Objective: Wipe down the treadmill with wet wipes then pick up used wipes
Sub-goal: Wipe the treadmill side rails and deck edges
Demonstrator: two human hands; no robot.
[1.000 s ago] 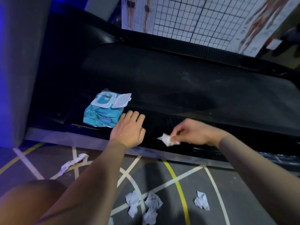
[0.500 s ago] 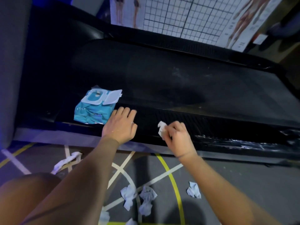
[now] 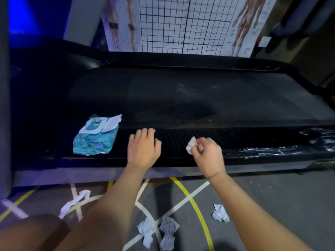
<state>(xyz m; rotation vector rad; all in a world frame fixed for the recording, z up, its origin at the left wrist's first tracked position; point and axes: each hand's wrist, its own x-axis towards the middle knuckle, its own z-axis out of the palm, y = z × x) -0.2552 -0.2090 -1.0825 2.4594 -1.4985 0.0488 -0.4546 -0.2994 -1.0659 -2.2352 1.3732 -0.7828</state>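
White wipe (image 3: 191, 145) pinched in right hand (image 3: 206, 154) on ribbed treadmill rail (image 3: 253, 136) running left-right; left hand (image 3: 143, 147) rests flat, empty, alongside.

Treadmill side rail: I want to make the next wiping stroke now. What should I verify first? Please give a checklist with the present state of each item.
1. Crumpled wipe in the grip of the right hand: ok, pinched at the fingertips.
2. Left hand steady on the ribbed side rail: ok, it rests there and holds nothing.
3. Wet wipes pack near, lid open: ok, it lies on the rail beside the left hand.
4. Treadmill belt clean: not ok, pale smudges show.
5. Wipe wet enough: cannot tell.
6. Used wipes picked up: not ok, several lie on the floor.
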